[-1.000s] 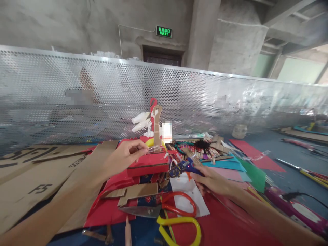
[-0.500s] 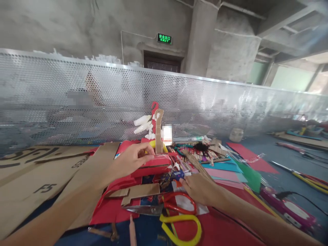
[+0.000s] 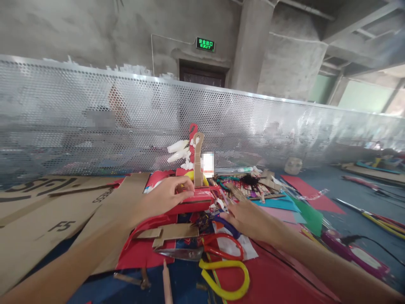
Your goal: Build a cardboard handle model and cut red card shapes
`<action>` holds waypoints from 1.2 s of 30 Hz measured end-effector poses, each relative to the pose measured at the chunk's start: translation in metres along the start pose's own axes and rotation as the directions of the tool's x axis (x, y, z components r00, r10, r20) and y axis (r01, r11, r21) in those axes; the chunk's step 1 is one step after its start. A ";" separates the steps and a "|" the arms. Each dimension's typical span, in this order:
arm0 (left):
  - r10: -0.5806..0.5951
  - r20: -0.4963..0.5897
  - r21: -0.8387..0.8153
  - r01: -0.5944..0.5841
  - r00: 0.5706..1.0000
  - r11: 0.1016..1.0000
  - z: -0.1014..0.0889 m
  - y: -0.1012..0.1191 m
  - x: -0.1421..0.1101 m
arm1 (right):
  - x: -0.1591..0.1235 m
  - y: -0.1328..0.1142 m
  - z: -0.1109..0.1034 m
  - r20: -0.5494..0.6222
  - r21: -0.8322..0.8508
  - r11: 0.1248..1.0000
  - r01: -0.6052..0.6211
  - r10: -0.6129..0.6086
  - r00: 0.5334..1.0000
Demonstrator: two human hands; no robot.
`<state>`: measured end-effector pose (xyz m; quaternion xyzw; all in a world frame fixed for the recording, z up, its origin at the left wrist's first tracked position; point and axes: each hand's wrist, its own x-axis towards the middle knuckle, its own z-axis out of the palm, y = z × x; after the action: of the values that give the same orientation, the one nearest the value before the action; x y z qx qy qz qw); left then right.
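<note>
My left hand (image 3: 167,195) has its fingers curled and thumb bent over a red-covered cardboard box (image 3: 201,195), at its left end. A brown cardboard strip (image 3: 198,162) with a rounded top stands upright behind the box, beside a red hooked piece (image 3: 193,128) with white tufts. My right hand (image 3: 245,215) is closed on a blue glue gun (image 3: 233,228), its thumb on the near side; the nozzle is hard to make out. In front lie large scissors (image 3: 228,278) with red and yellow handles, and a cut cardboard piece (image 3: 177,231).
Flat cardboard (image 3: 79,202) covers the left side. Coloured sheets (image 3: 281,202), wooden sticks and scraps crowd the right. A purple device (image 3: 354,253) with a cord lies at right. A perforated metal screen (image 3: 142,122) stands behind the table.
My right hand has moved slightly up, and more of the blue glue gun shows beneath it. The left hand stays at the red box. The view has shifted slightly.
</note>
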<state>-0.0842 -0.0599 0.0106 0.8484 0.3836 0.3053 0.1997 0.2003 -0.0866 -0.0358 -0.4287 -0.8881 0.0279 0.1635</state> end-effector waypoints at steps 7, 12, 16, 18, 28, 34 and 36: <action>-0.001 0.024 0.018 0.001 1.000 1.000 0.004 0.007 0.000 | 0.015 -0.015 -0.028 -0.036 0.287 0.957 -0.027 0.039 0.999; -0.002 0.014 0.014 0.002 1.000 1.000 0.004 0.001 0.000 | 0.032 -0.010 -0.018 -0.029 0.456 0.888 -0.060 0.082 0.996; -0.023 0.008 0.006 0.023 1.000 1.000 0.002 -0.005 0.001 | 0.042 0.001 -0.016 0.005 0.632 0.771 -0.077 0.096 0.995; -0.021 0.007 -0.018 0.021 1.000 1.000 0.002 -0.005 0.002 | 0.046 0.009 -0.021 0.019 0.663 0.744 -0.087 0.100 0.995; -0.081 -0.056 0.386 0.097 0.995 0.917 0.008 -0.057 -0.003 | 0.063 0.145 -0.070 -0.150 -0.116 0.879 -0.463 0.445 0.883; -0.144 0.025 0.479 0.115 0.989 0.870 0.008 -0.064 -0.005 | 0.067 0.183 -0.055 -0.138 -0.210 0.790 -0.575 0.559 0.818; -0.146 0.037 0.483 0.110 0.989 0.868 0.007 -0.060 -0.005 | 0.072 0.182 -0.048 -0.148 -0.220 0.788 -0.575 0.556 0.818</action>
<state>-0.1136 -0.0268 -0.0303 0.8545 0.4953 0.1558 0.0169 0.3106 0.0798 -0.0060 -0.6930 -0.7080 -0.0550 0.1243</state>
